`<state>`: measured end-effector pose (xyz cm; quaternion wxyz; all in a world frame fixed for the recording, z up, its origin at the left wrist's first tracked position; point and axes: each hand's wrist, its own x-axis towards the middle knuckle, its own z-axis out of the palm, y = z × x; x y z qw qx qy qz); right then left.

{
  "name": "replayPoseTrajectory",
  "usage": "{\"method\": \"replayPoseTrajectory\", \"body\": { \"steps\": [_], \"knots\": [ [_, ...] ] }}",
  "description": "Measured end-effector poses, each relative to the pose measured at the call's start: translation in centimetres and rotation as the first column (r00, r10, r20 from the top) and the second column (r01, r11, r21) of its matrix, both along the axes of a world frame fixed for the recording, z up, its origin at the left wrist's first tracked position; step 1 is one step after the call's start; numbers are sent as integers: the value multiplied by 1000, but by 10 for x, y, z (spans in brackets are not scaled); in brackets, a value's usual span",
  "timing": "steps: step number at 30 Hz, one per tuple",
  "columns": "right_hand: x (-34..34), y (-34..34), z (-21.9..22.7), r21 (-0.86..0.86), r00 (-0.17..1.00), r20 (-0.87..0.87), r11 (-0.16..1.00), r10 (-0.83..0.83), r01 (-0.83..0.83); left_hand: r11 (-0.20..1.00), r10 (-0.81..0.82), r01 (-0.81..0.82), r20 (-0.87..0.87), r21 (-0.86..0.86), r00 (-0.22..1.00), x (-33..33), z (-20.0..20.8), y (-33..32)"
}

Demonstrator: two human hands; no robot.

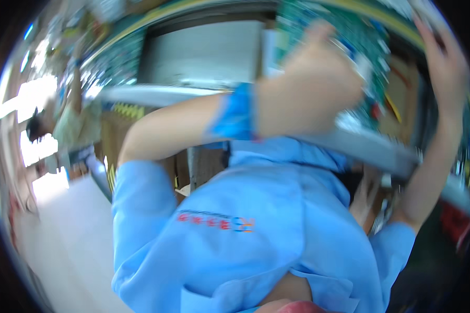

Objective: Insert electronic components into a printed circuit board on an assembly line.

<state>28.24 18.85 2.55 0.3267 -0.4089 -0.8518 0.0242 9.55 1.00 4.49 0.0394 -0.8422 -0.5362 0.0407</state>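
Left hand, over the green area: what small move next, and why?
Perhaps hold the left hand steady over the green area: motion blur hides whether it grips anything, and the right hand is apart, toward the picture's right edge.

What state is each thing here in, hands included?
Left hand: fingers curled, blurred; whether it holds something is unclear.
Right hand: fingers parted; contact unclear.
Blue wristband: worn; fastening not visible.
Light-blue shirt: worn, open at the neck.
Green board: blurred, partly hidden.
Pale panel: lying flat.
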Motion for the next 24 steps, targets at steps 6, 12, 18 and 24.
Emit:
{"method": "replayPoseTrajectory", "body": {
  "steps": [6, 12, 18, 24],
  "knots": [
    [13, 10, -33, -60, 948, -77, 948, 309, -314, 961, -59, -72, 453, 267, 890, -10, -23, -26],
    [-23, -55, 19, -404, 921, -80, 832, 382, -380, 904, 401, -423, 215, 68, 891, -131, 24, -62],
    [-133, -109, 45, -349, 586, 158, 601, 794, -719, 431, 831, -833, 209, 346, 516, -337, 29, -173],
    [-160, -111, 32, -439, 436, 469, 631, 768, -640, 294, 928, -912, 143, 287, 345, -456, -20, -196]
  ]
}}
